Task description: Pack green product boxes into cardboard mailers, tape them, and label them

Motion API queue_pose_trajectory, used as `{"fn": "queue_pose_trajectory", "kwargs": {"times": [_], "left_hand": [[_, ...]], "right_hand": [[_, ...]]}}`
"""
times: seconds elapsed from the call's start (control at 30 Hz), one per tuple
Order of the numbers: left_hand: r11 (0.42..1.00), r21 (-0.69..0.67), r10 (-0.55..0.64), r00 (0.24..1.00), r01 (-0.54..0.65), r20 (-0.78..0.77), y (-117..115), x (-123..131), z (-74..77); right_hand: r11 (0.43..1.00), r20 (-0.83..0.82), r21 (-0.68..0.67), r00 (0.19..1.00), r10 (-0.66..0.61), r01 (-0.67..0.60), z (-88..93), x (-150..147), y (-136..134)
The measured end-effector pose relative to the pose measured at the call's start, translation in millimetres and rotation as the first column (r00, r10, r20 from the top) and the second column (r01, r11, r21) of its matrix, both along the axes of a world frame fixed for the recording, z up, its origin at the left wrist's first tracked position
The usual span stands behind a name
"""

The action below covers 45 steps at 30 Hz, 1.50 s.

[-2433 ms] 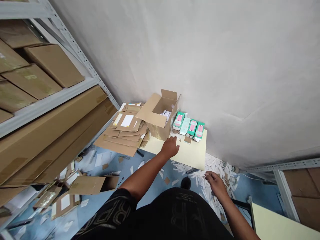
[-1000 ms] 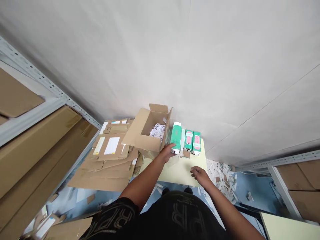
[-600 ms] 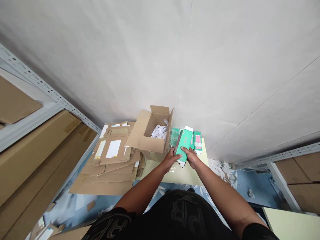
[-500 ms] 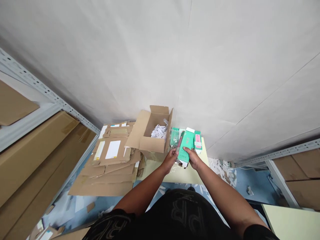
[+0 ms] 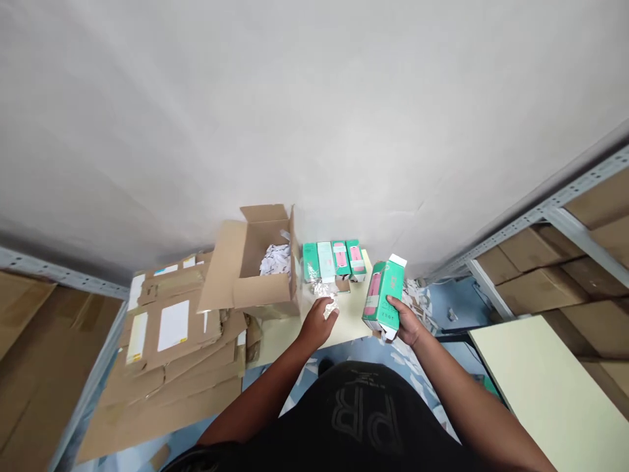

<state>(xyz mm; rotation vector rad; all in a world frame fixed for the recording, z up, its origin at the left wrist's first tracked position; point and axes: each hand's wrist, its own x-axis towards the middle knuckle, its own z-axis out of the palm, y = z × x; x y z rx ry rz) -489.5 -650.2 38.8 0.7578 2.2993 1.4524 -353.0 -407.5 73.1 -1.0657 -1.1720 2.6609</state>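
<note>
My right hand (image 5: pixel 407 321) grips a green and white carton (image 5: pixel 391 288) with a pink panel on its left side, raised off the table toward the right. The carton's top end flap stands out, and its lower end looks open. My left hand (image 5: pixel 317 322) has thumb and fingers apart and holds nothing. Just beyond its fingertips lies crumpled clear plastic (image 5: pixel 324 290). Several similar cartons stand in a row by the wall, among them a green one (image 5: pixel 310 262), a pale one (image 5: pixel 325 262) and one with a pink front (image 5: pixel 356 261).
An opened cardboard box (image 5: pixel 263 290) with crumpled paper (image 5: pixel 276 259) inside stands on the pale table (image 5: pixel 280 331). Flattened cardboard (image 5: pixel 171 357) is piled to its left. Another pale tabletop (image 5: pixel 555 387) is at right. Shelves of boxes (image 5: pixel 540 262) flank both sides, and scraps litter the floor.
My left hand has let go of the carton and moved away from it. My right hand has carried the carton rightward, away from the row. The view has turned to the right.
</note>
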Motion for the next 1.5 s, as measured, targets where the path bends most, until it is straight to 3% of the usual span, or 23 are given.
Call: {"fn": "queue_pose_trajectory", "kwargs": {"times": [0.17,0.3,0.43,0.53,0.7,0.83,1.0,1.17,1.27,1.33,1.37,1.43,1.5], "left_hand": [[0.984,0.03,-0.178,0.976,0.176,0.123,47.6,27.8,31.5],[0.943,0.063,-0.33,0.9,0.326,0.285,107.3,71.5,39.5],[0.853,0.113,-0.499,0.734,0.509,0.462,180.3,139.8,31.9],[0.801,0.13,-0.557,0.647,0.585,0.521,243.0,197.3,29.0],[0.767,0.174,-0.586,0.564,0.617,0.582,350.7,287.5,41.7],[0.737,0.177,-0.593,0.496,0.653,0.634,412.7,347.9,55.0],[0.635,0.217,-0.664,0.381,0.741,0.643,460.7,395.1,57.7],[0.56,0.319,-0.747,0.299,0.764,0.594,502.2,420.8,44.2],[0.475,0.4,-0.819,0.227,0.784,0.528,523.5,432.6,34.1],[0.422,0.363,-0.867,0.253,0.831,0.429,536.4,437.0,27.5],[0.399,0.315,-0.888,0.278,0.861,0.366,542.9,437.8,24.2],[0.37,0.209,-0.916,0.318,0.905,0.243,556.4,436.6,17.1],[0.353,0.155,-0.93,0.327,0.923,0.17,570.9,433.0,9.8]], "right_hand": [[0.979,-0.012,0.139,0.989,-0.15,0.15,2.5,72.3,34.1],[0.939,-0.001,0.23,0.965,-0.262,0.255,-0.6,138.3,62.5],[0.885,-0.034,0.235,0.914,-0.405,0.401,-1.0,210.3,92.7],[0.875,-0.058,0.224,0.902,-0.428,0.43,0.1,268.0,117.0],[0.866,-0.081,0.222,0.893,-0.442,0.448,-2.3,360.5,157.3],[0.851,-0.056,0.263,0.888,-0.457,0.455,-6.9,417.2,184.7],[0.82,-0.024,0.364,0.884,-0.467,0.443,-11.4,461.3,210.7],[0.769,-0.052,0.454,0.876,-0.48,0.449,-19.4,489.3,237.9],[0.73,-0.021,0.528,0.865,-0.501,0.435,-28.6,502.4,257.1],[0.658,0.049,0.634,0.828,-0.558,0.406,-36.7,507.7,268.8],[0.595,0.086,0.703,0.784,-0.614,0.388,-41.2,508.9,273.6],[0.457,0.145,0.822,0.651,-0.745,0.34,-50.5,507.7,281.1],[0.406,0.2,0.862,0.534,-0.822,0.302,-59.0,502.9,285.7]]}}
